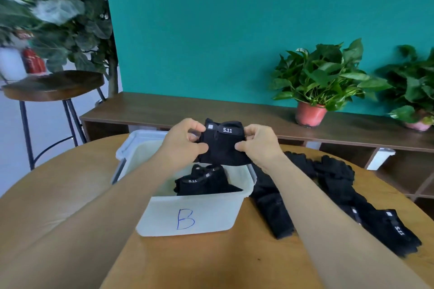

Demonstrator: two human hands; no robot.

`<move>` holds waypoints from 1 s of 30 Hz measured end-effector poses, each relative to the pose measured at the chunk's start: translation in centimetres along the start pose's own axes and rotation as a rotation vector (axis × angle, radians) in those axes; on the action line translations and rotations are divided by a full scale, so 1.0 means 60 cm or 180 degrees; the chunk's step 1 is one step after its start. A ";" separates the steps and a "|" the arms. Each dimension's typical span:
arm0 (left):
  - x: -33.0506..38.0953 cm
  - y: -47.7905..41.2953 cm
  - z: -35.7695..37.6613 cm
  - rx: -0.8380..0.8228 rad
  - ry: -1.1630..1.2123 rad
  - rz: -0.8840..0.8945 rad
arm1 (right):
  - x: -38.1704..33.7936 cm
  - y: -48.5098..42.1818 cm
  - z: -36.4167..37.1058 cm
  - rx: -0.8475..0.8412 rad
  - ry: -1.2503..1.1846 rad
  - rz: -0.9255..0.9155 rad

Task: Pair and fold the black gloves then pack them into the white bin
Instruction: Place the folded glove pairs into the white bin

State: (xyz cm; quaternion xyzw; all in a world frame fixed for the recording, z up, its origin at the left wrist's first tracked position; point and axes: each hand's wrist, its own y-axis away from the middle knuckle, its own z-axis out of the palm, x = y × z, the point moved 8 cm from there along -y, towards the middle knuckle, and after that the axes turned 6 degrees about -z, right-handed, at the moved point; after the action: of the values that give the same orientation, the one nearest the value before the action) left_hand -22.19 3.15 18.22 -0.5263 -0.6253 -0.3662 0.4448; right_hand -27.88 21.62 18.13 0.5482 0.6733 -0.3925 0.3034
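I hold a folded pair of black gloves (223, 145) with a white "5.11" label above the white bin (190, 216), which is marked with a blue "B". My left hand (185, 142) pinches the bundle's left side, and my right hand (256, 144) pinches its right side. Inside the bin lies another folded black glove bundle (204, 183). Several loose black gloves (328, 192) are spread on the round wooden table (211, 263) to the right of the bin.
A dark wooden bench (164, 110) runs behind the table against a teal wall, with two potted plants (321, 82) on it at the right. A wooden bar stool (51, 84) and a tall leafy plant (58, 7) stand at the left.
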 end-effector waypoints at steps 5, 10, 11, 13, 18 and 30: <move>-0.074 -0.059 -0.008 -0.0069 -0.0120 -0.0402 | 0.041 -0.050 0.069 -0.0347 0.0444 0.0076; -0.120 -0.094 0.000 -0.0113 -0.0200 -0.0576 | 0.064 -0.074 0.095 -0.0584 0.0851 -0.0016; -0.126 -0.098 0.001 -0.0135 -0.0208 -0.0596 | 0.065 -0.077 0.098 -0.0648 0.0973 -0.0048; -0.137 -0.103 0.004 -0.0181 -0.0223 -0.0630 | 0.065 -0.081 0.102 -0.0786 0.1299 -0.0107; -0.162 -0.111 0.016 -0.0255 -0.0442 -0.0701 | 0.055 -0.080 0.103 -0.1038 0.1853 -0.0189; -0.161 -0.109 0.006 -0.0546 -0.0625 -0.0380 | 0.052 -0.065 0.086 -0.0699 0.1660 -0.0694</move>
State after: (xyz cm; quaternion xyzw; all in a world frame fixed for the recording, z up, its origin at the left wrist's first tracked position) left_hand -28.17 -0.88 9.07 -0.5576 -0.6624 -0.3909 0.3122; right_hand -32.44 18.40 13.64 0.5189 0.8218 -0.1936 0.1338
